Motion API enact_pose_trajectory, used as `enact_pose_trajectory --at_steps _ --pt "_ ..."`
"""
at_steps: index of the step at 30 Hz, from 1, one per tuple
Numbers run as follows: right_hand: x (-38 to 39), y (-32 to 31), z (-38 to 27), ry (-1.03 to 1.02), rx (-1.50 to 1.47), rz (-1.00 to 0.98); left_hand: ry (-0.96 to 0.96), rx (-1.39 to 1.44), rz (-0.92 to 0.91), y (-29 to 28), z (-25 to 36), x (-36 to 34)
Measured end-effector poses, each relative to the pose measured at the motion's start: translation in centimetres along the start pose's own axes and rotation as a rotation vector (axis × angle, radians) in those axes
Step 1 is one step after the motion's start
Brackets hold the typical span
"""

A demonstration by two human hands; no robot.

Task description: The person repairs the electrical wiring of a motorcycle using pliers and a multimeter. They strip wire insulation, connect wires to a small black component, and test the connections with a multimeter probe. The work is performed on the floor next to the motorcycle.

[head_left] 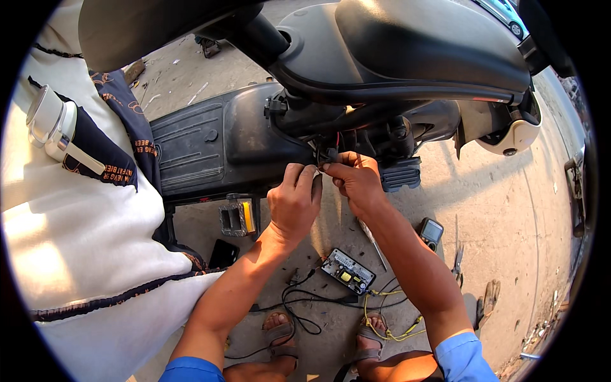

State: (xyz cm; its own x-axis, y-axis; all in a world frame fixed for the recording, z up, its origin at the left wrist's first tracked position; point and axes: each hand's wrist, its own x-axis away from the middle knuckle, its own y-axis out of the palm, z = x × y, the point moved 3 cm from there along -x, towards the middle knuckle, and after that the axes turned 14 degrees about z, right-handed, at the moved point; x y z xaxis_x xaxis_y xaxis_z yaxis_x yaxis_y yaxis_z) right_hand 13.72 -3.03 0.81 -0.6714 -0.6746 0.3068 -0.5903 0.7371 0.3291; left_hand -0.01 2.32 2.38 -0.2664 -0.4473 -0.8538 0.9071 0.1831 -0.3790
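Both my hands meet under the body of a black electric scooter (254, 127), where thin wires (317, 145) hang from an opening. My left hand (294, 198) has its fingers curled, with thumb and fingertips pinched on the lower end of the wires. From the right, my right hand (358, 182) pinches at the same spot, its fingertips touching or nearly touching those of the left. A small dark connector (331, 153) shows just above the right fingertips. What exactly lies between the fingertips is partly hidden by the fingers.
On the ground lie an opened circuit board in a case (349, 271), black cables (299, 299), yellow wires (398, 334), a multimeter (431, 232), pliers (458, 260) and a glove (489, 299). A pedal (238, 218) juts out. White cloth (76, 254) covers the left; a helmet (515, 137) hangs right.
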Motion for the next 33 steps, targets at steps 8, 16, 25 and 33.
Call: enact_pose_trajectory --at_steps 8,16,25,33 --pt "0.0 0.0 -0.1 0.001 -0.003 0.022 -0.119 0.088 0.007 0.8 -0.6 0.1" --pt "0.0 -0.1 0.0 -0.001 -0.003 0.041 -1.524 0.794 -0.179 1.6 -1.1 0.7" --pt "0.1 -0.2 -0.2 0.003 -0.02 0.02 -1.473 0.895 -0.222 1.2 -1.4 1.6" --pt "0.1 -0.1 -0.3 -0.011 0.005 0.005 -0.045 0.028 0.0 0.1 0.0 -0.1"
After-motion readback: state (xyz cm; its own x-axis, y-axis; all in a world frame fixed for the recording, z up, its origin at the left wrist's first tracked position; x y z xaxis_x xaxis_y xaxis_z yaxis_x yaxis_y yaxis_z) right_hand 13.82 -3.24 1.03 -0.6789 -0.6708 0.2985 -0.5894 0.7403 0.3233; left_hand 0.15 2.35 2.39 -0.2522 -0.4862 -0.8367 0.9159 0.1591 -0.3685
